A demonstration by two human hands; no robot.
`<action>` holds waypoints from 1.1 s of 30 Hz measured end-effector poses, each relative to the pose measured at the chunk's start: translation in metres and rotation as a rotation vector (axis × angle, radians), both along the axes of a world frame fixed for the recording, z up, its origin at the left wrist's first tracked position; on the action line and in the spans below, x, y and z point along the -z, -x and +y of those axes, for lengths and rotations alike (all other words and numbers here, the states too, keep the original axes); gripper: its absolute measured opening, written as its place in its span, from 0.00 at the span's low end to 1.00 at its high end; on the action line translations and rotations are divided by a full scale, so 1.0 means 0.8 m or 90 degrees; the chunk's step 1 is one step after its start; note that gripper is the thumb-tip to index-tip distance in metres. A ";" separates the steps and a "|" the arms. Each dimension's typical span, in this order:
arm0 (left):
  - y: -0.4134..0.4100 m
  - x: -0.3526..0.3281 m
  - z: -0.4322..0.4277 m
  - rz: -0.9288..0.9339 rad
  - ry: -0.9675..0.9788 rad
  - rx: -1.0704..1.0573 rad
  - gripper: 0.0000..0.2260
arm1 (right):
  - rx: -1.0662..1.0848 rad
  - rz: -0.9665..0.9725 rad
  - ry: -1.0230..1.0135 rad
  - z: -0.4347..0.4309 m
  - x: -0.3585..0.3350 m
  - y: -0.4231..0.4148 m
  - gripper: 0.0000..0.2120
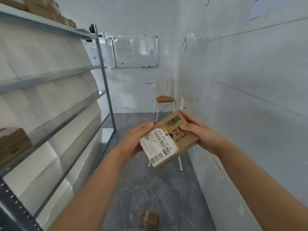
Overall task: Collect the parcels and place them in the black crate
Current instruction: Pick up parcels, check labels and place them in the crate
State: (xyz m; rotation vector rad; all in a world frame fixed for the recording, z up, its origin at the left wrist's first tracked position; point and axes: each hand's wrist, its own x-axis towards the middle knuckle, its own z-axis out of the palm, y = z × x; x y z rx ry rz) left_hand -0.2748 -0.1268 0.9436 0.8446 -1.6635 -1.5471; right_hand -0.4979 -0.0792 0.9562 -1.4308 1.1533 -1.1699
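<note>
I hold a flat brown cardboard parcel [176,137] with a white shipping label and barcodes in front of me, above the floor. My left hand [138,139] grips its left edge, fingers underneath and thumb along the top. My right hand [198,132] grips its right side, thumb pressed on the printed top face. A second small brown parcel [149,220] lies on the grey floor near the bottom of the view. Another brown box [11,144] sits on a left shelf. No black crate is in sight.
A metal shelving rack [106,90] runs along the left, with brown boxes [48,10] on its top shelf. A white chair with a wooden seat [164,97] stands at the far wall, another white chair [180,162] behind the parcel. White wall close on the right; a whiteboard [136,52] hangs ahead.
</note>
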 end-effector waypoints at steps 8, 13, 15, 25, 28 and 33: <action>-0.039 0.013 0.000 0.247 -0.083 -0.256 0.19 | 0.161 -0.217 0.117 -0.026 0.046 -0.125 0.37; -0.092 0.021 0.003 0.220 0.048 -0.232 0.18 | 0.057 -0.207 0.158 -0.037 0.049 -0.197 0.30; -0.126 0.023 -0.005 0.194 0.098 -0.221 0.18 | 0.038 -0.235 0.147 -0.048 0.045 -0.217 0.27; -0.234 0.034 0.017 0.136 0.166 -0.421 0.24 | -0.201 -0.242 0.046 -0.103 0.041 -0.347 0.23; -0.257 0.033 0.039 0.105 0.165 -0.534 0.22 | -0.306 -0.238 0.026 -0.109 0.040 -0.386 0.22; -0.291 0.041 0.090 0.078 0.178 -0.710 0.25 | -0.486 -0.255 0.002 -0.099 0.054 -0.451 0.21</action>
